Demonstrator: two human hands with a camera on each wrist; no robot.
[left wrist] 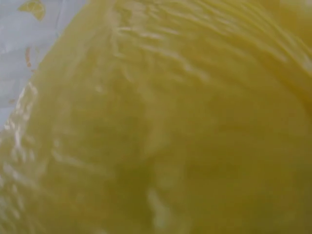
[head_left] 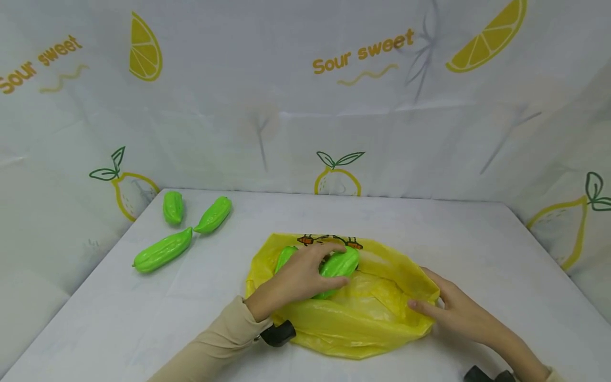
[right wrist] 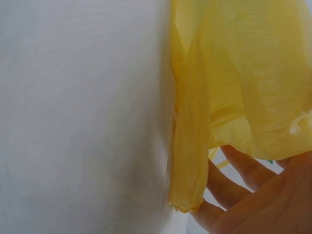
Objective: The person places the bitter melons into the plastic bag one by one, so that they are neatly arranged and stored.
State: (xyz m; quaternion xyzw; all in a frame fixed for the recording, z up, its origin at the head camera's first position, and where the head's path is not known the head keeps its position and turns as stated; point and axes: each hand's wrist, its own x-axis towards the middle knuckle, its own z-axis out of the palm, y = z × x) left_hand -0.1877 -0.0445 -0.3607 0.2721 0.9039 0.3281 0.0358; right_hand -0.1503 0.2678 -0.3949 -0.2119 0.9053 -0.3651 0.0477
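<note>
A yellow plastic bag (head_left: 353, 329) lies on the table with its mouth spread upward. Over that mouth my left hand (head_left: 298, 273) grips a bright green, ridged bitter melon (head_left: 341, 265) between thumb and fingers. Another green bitter melon (head_left: 285, 258) shows in the bag, partly hidden behind this hand. At the bag's right end, my right hand (head_left: 460, 307) holds the rim, thumb on the inner side and fingers outside. In the right wrist view, fingers (right wrist: 226, 187) lie along the bag's edge (right wrist: 190, 161). Yellow plastic (left wrist: 161, 107) fills most of the left wrist view, hiding the left hand.
Three more bitter melons lie at the table's back left: a short one (head_left: 173, 208), a tilted one (head_left: 214, 215) and a longer one (head_left: 163, 251). White table cloth (head_left: 410, 223) surrounds the bag. A white curtain with lemon prints (head_left: 286, 127) stands behind the table's back edge.
</note>
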